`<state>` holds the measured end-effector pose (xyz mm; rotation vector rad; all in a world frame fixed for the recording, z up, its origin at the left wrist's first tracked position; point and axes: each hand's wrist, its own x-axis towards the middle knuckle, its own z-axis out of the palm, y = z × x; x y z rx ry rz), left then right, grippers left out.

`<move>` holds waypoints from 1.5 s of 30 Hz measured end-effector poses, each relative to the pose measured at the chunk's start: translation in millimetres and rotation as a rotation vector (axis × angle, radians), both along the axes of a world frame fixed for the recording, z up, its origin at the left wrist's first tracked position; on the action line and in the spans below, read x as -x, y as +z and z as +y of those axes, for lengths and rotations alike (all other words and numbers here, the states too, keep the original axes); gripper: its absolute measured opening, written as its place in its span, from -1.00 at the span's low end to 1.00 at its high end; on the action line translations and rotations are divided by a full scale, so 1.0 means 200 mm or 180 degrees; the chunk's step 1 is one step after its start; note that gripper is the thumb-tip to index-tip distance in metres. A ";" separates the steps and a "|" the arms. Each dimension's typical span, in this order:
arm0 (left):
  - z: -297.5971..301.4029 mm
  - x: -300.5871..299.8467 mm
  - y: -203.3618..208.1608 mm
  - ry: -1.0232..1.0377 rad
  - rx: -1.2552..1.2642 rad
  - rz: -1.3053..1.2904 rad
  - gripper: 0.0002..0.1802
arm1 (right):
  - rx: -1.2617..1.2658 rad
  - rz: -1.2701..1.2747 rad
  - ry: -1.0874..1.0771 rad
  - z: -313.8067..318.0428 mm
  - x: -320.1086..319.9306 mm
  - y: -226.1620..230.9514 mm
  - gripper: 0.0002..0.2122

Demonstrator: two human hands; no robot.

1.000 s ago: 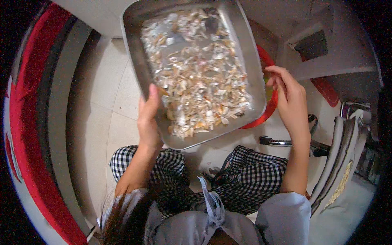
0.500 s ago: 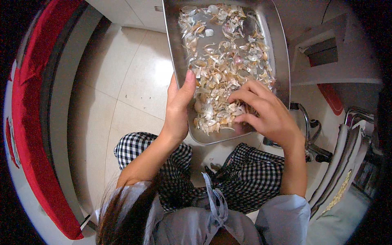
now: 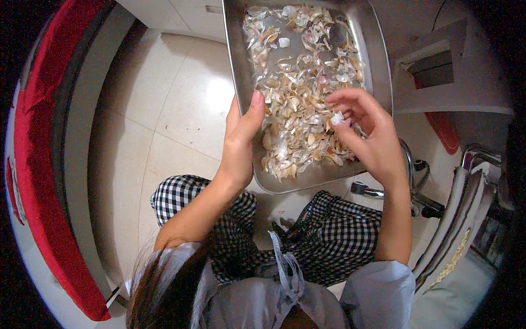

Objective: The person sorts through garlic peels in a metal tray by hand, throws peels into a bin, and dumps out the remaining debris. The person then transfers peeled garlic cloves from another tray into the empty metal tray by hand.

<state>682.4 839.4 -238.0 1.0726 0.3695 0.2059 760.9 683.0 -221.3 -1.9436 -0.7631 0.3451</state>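
A rectangular metal tray (image 3: 285,183) is held above my lap, its floor strewn with dry, papery garlic skins (image 3: 296,101) in white, tan and a little pink. Whether whole cloves lie among them is hard to tell. My left hand (image 3: 240,148) grips the tray's left wall, thumb over the rim and fingers outside. Over the right part of the heap, my right hand (image 3: 375,140) is curled, with a whitish bit of garlic skin (image 3: 338,118) at the thumb tip against the fingers behind. Its index finger arches apart from the thumb.
Black-and-white checked trousers (image 3: 345,230) cover my legs below the tray. At right stand a chair's metal base (image 3: 419,186) and a grey bag (image 3: 452,219). A red-covered edge (image 3: 44,137) curves along the left. Pale floor tiles (image 3: 186,98) lie beneath.
My right hand has lifted out of the skins and moved slightly up and right, now showing a whitish bit at the thumb. The tray has shifted slightly right; my left hand keeps its hold.
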 end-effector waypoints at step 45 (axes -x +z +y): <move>-0.04 0.01 0.09 -0.0270 0.0126 -0.0402 -0.56 | -0.0046 -0.0732 0.0225 0.14 0.16 0.04 -0.84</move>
